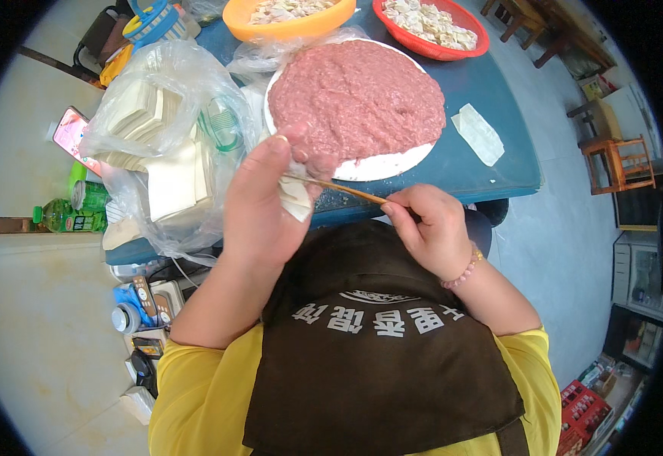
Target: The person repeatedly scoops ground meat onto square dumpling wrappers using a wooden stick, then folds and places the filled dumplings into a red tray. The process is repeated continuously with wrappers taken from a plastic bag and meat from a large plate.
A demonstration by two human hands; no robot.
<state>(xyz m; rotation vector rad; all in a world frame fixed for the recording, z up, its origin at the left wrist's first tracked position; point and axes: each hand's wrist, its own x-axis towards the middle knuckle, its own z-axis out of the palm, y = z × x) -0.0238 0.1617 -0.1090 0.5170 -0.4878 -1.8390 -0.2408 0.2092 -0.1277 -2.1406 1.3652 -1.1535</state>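
Cupped in my left hand (269, 199) is a thin pale dough wrapper (296, 199), partly hidden by the fingers. My right hand (431, 228) grips a thin wooden stick (354, 191) whose far tip reaches the wrapper. Just beyond both hands, a large mound of raw minced meat (360, 97) covers most of a white plate (388, 166). Left of my left hand, stacks of square wrappers (174, 185) stand in a clear plastic bag (223, 91); its mouth lies open around them.
At the table's (514, 148) far side are an orange basin (297, 25) and a red basket (423, 51), both holding folded dumplings. A loose wrapper (478, 134) lies right of the plate. A phone (75, 134) and green drink bottle (63, 216) stand at the left edge.
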